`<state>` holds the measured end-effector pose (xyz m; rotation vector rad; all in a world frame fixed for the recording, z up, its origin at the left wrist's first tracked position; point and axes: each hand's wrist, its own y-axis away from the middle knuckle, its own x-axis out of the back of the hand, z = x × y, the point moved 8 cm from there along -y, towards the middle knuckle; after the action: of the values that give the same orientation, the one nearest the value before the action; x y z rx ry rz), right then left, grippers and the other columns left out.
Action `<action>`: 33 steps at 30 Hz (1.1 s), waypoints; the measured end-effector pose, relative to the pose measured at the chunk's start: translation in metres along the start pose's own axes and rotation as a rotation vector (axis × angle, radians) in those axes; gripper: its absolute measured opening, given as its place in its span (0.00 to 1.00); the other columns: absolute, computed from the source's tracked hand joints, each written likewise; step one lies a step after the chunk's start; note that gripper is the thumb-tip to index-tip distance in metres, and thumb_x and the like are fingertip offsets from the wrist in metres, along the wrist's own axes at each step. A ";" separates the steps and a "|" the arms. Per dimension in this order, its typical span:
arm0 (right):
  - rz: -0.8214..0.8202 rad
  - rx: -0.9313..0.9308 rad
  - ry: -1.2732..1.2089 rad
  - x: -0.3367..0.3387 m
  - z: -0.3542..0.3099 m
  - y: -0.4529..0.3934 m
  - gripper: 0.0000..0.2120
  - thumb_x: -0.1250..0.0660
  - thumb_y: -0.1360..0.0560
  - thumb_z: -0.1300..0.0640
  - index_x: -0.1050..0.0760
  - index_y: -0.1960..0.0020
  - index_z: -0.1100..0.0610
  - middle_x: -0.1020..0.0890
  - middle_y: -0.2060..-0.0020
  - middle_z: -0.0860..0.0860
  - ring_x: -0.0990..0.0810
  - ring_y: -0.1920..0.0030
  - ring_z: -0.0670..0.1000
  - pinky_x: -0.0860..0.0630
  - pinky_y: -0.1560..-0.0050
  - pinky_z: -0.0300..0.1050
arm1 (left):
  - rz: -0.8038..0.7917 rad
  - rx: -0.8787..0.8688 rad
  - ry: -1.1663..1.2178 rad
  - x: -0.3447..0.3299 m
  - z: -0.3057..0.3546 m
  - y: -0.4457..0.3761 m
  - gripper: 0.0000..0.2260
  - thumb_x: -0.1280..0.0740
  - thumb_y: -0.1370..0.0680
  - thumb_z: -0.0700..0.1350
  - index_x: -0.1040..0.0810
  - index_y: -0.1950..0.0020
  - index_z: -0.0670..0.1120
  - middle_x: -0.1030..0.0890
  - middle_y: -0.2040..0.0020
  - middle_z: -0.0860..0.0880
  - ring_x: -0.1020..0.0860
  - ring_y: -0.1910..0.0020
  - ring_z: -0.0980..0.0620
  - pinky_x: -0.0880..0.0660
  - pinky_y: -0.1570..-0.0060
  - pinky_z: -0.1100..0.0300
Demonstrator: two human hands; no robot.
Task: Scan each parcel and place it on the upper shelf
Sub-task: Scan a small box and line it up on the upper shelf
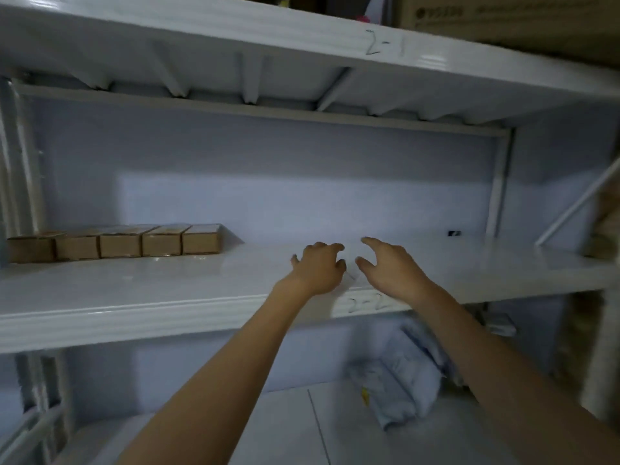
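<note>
Across the middle of the frame ran a white shelf (134, 297) with "2-2" handwritten on its front edge, and both of the person's bare arms reached up over it. Left hand (318, 266) and right hand (389, 266) hovered side by side just above the shelf surface at centre frame, a narrow gap between them. Each hand's fingers were spread and loosely curved, released, with nothing visibly gripped; whether a pale parcel lay beneath them I could not tell, as that patch was white on white and blurred.

At the left of the frame, a row of small brown cardboard boxes (114, 245) stood on the same shelf, packed side by side, well apart from the hands. Lower right, below the shelf, a heap of pale grey-blue bagged parcels (402, 380) lay on the bottom level. Higher up, another white shelf (235, 31) marked "2-1" crossed the top, with a cardboard carton (503, 18) on it at upper right.
</note>
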<state>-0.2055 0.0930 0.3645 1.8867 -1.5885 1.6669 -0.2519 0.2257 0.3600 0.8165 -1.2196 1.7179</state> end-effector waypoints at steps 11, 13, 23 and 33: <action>-0.103 -0.343 0.009 0.050 0.270 0.148 0.16 0.39 0.19 0.51 0.26 0.33 0.53 0.19 0.39 0.54 0.20 0.45 0.55 0.23 0.40 0.48 | -0.213 -0.328 0.233 -0.180 0.243 0.035 0.16 0.43 0.19 0.36 0.25 0.34 0.36 0.22 0.37 0.36 0.25 0.37 0.40 0.32 0.36 0.53; -0.096 -0.397 -0.012 0.051 0.305 0.163 0.17 0.38 0.20 0.52 0.28 0.31 0.50 0.20 0.39 0.53 0.20 0.42 0.57 0.23 0.40 0.48 | -0.264 -0.301 0.242 -0.209 0.246 0.031 0.17 0.42 0.19 0.38 0.27 0.31 0.37 0.24 0.35 0.35 0.26 0.36 0.39 0.31 0.36 0.51; -0.102 -0.557 -0.030 0.012 0.410 0.140 0.19 0.38 0.20 0.53 0.30 0.30 0.54 0.22 0.39 0.54 0.23 0.44 0.55 0.26 0.47 0.46 | -0.435 -0.141 0.321 -0.336 0.229 -0.044 0.18 0.42 0.17 0.42 0.32 0.28 0.38 0.28 0.29 0.39 0.29 0.33 0.42 0.33 0.37 0.60; -0.177 -0.642 -0.008 -0.025 0.490 0.054 0.20 0.40 0.17 0.55 0.32 0.27 0.59 0.23 0.36 0.59 0.23 0.42 0.58 0.25 0.52 0.41 | -0.502 -0.054 0.440 -0.416 0.223 -0.154 0.15 0.43 0.17 0.44 0.27 0.33 0.43 0.24 0.37 0.41 0.25 0.40 0.44 0.29 0.42 0.62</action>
<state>0.0599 -0.2570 0.1402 1.6253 -1.6373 0.9189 0.0701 -0.0732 0.1291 0.6023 -0.6862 1.3472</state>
